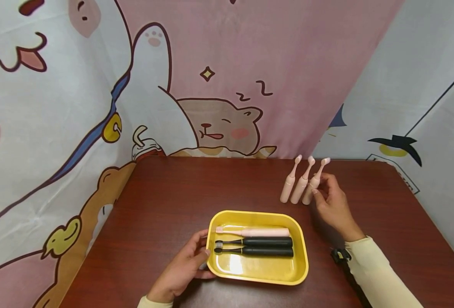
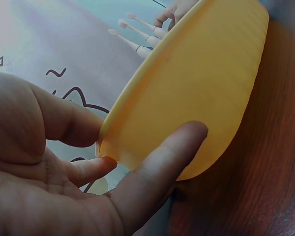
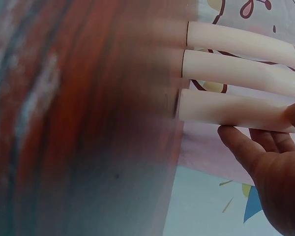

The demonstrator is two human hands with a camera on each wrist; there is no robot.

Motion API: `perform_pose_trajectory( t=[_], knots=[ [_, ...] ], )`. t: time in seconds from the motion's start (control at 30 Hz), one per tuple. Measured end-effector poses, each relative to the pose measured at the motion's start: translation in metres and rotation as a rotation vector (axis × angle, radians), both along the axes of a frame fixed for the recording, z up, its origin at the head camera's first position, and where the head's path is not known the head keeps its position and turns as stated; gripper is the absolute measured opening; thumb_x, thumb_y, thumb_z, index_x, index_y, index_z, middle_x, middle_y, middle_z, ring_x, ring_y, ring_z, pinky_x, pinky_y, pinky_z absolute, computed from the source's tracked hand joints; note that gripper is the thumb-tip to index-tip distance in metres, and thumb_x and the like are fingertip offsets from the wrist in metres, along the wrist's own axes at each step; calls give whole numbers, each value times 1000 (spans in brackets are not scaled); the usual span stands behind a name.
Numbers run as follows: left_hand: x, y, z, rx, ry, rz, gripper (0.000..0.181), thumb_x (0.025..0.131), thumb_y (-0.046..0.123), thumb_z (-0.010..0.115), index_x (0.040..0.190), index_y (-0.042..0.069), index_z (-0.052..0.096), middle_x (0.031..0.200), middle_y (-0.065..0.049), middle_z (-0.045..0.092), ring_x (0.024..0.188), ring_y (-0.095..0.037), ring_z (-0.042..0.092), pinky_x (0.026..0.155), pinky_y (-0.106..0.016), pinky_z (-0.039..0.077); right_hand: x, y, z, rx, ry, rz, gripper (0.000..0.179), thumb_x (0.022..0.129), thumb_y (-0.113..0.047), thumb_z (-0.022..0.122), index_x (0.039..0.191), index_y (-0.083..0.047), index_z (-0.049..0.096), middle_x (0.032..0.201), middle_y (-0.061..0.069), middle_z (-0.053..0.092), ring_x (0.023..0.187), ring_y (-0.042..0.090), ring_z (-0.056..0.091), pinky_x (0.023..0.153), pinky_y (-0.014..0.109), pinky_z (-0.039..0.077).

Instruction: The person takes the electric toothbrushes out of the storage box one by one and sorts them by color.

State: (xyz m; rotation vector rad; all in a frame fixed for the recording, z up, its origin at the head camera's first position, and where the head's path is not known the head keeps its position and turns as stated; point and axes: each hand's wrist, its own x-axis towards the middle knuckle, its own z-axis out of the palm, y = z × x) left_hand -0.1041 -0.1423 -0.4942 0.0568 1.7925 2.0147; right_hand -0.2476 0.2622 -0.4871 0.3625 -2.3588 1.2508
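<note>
My left hand (image 1: pixel 186 265) holds the left end of a yellow tray (image 1: pixel 257 280), its thumb at the rim and its other fingers spread along the outer wall. Inside lie a pink electric toothbrush (image 1: pixel 267 232) and two black electric toothbrushes (image 1: pixel 267 241), side by side with heads pointing left. Farther back, three pale pink electric toothbrushes stand upright in a row. My right hand (image 1: pixel 332 207) pinches the handle of the rightmost standing toothbrush (image 3: pixel 226 105) between thumb and fingers. The left (image 1: pixel 287 189) and middle (image 1: pixel 299 190) ones stand close beside it, untouched.
A dark reddish-brown table (image 1: pixel 173 192) carries everything. A cloth with cartoon animals (image 1: pixel 223 128) hangs behind it and along the sides. The standing toothbrushes are near the table's back edge, beyond the tray's right end. A dark band (image 1: pixel 341 256) circles the right wrist.
</note>
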Motion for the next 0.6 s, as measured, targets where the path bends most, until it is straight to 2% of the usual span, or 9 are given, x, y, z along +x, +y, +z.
perform_pose_trajectory(
  t=[0.13,0.4,0.6],
  knots=[
    [0,0,0,4,0,1,52,104,8,43,152,7,25,147,-30,34,115,-38,57,75,-55,59,-6,7,-10,16,-6,-8,47,89,11,61,132,-1,46,117,15,59,105,-7,52,90,-1,39],
    [0,1,1,3,-2,6,52,104,8,44,153,8,25,147,-30,34,116,-38,56,75,-55,59,-7,9,-12,16,-10,6,47,90,8,61,133,-2,45,119,13,59,106,-6,52,91,-1,39],
    [0,1,0,3,-4,9,52,104,7,44,152,7,25,147,-30,34,116,-38,56,75,-55,59,-8,9,-13,39,-23,-6,46,91,8,59,133,0,43,120,14,58,110,15,57,90,-2,38]
  ],
)
